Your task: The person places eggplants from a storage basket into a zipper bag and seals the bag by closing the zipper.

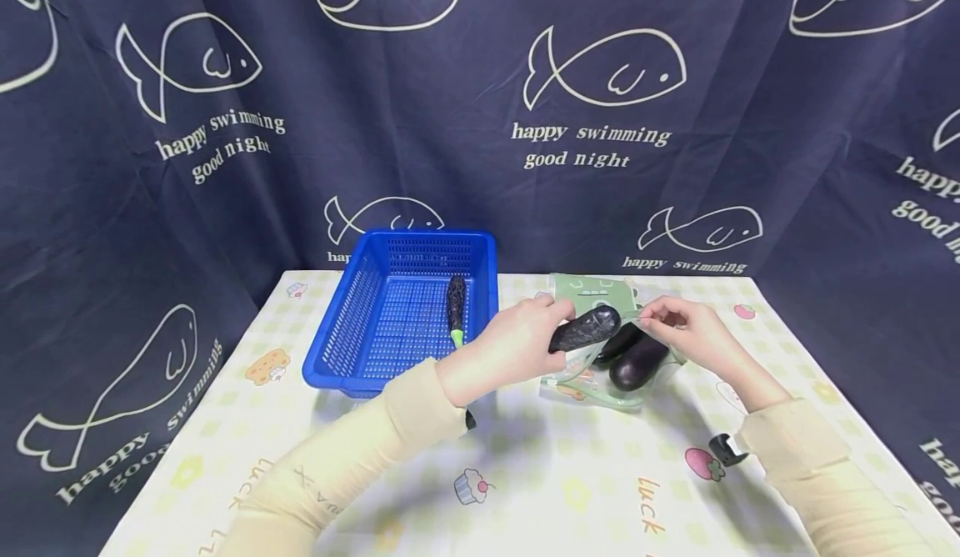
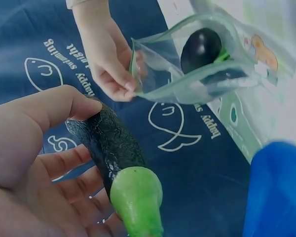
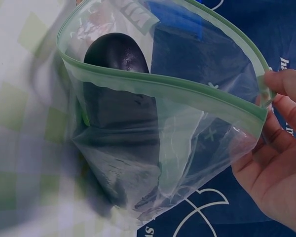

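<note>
My left hand [image 1: 513, 344] grips a dark, wrinkled eggplant [image 1: 588, 329] between thumb and fingers, just left of the bag's mouth. In the left wrist view its bright green cap [image 2: 137, 195] points toward the camera. At the opposite side, my right hand [image 1: 693, 332] pinches a top corner of a clear zip bag [image 3: 207, 96] with green trim. The bag's mouth gapes. Inside lies a smooth, glossy eggplant [image 3: 119, 52]; the head view shows a second dark eggplant [image 1: 618, 344] beside it, partly hidden.
A blue perforated basket [image 1: 326, 369] stands on the table left of the bag, with one wrinkled eggplant [image 1: 455, 303] at its right side. A patterned cloth [image 1: 525, 490] covers the table. Behind it hangs a dark blue curtain [image 1: 450, 123] with fish drawings.
</note>
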`<state>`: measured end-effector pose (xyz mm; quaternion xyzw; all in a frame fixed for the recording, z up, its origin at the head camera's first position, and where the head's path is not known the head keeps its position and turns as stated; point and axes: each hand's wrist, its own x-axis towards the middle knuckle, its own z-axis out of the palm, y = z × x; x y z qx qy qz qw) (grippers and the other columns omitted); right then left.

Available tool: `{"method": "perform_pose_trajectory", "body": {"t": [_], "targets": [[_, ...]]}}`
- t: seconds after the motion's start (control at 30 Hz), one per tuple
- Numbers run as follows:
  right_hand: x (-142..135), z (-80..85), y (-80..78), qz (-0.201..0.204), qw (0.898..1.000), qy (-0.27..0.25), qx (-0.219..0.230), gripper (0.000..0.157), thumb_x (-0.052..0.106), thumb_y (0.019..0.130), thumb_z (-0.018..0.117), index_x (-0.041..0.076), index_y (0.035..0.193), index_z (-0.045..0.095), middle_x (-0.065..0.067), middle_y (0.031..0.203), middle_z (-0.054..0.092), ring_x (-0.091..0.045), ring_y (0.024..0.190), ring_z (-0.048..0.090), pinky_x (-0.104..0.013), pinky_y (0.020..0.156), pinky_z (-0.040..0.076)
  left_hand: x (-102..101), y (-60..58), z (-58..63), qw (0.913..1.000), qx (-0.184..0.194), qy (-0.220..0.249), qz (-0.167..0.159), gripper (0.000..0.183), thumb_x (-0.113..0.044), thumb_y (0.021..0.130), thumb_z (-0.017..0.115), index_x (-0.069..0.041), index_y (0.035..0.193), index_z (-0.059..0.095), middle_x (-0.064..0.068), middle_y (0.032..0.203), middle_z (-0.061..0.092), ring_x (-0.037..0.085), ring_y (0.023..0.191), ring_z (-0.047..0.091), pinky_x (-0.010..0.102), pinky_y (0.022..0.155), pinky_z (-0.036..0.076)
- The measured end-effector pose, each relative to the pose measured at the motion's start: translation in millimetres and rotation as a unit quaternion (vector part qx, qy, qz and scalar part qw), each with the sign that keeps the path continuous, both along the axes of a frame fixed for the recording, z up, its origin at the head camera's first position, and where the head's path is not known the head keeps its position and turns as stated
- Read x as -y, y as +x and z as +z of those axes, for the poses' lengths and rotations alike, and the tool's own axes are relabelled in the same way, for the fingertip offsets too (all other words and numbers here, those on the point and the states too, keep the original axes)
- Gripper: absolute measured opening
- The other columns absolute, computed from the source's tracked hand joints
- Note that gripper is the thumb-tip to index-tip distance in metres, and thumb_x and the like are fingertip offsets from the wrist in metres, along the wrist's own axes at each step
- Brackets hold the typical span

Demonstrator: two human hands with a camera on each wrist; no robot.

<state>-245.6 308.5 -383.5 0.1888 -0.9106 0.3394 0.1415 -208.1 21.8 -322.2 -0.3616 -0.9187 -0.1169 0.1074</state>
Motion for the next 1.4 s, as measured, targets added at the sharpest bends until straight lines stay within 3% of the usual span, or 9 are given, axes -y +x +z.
{"method": "perform_pose_trajectory", "body": {"t": [0.6,1.03,1.3,1.4], "targets": [[-1.5,0.2,-0.3,-0.007,1.000,0.001,-0.006,0.007,0.020,0.081,0.064,0.016,0.087,0.063,0.003,0.077,0.061,-0.001,0.067,0.055,-0.013,0.065,0.041,-27.9,2.1,-29.8,0.9982,0.055,0.017,0.013,0.039,-0.031,0.068,0.071,-0.018,0.101,0.053,-0.005,0.090,0.056,0.008,0.076,0.053,0.022,0.060,0.043],[-0.2,1.5,0.7,-0.015,1.000,-0.012,-0.002,0.007,0.018,0.080,0.065,0.015,0.087,0.064,0.003,0.077,0.062,-0.003,0.067,0.055,-0.013,0.064,0.041,-43.4,1.0,-56.5,0.9978,0.055,0.018,0.033,0.035,-0.031,0.068,0.070,-0.014,0.093,0.053,-0.004,0.079,0.052,0.007,0.064,0.048,0.018,0.050,0.038],[12.2,15.5,13.1,0.006,0.999,-0.006,-0.031,0.009,0.004,0.078,0.064,0.004,0.087,0.064,-0.009,0.075,0.061,-0.008,0.065,0.054,-0.012,0.062,0.041,-50.4,2.7,-68.4,0.9971,0.054,0.007,0.053,0.035,-0.032,0.069,0.070,-0.012,0.092,0.052,-0.003,0.075,0.051,0.008,0.060,0.047,0.019,0.048,0.036],[6.0,8.1,6.8,0.001,1.000,0.001,-0.029,0.009,0.008,0.079,0.064,0.008,0.088,0.064,-0.005,0.075,0.061,-0.006,0.065,0.054,-0.012,0.062,0.040,-53.1,3.4,-71.7,0.9970,0.052,0.000,0.057,0.035,-0.032,0.070,0.069,-0.011,0.093,0.052,-0.002,0.076,0.051,0.009,0.060,0.047,0.020,0.048,0.036]]}}
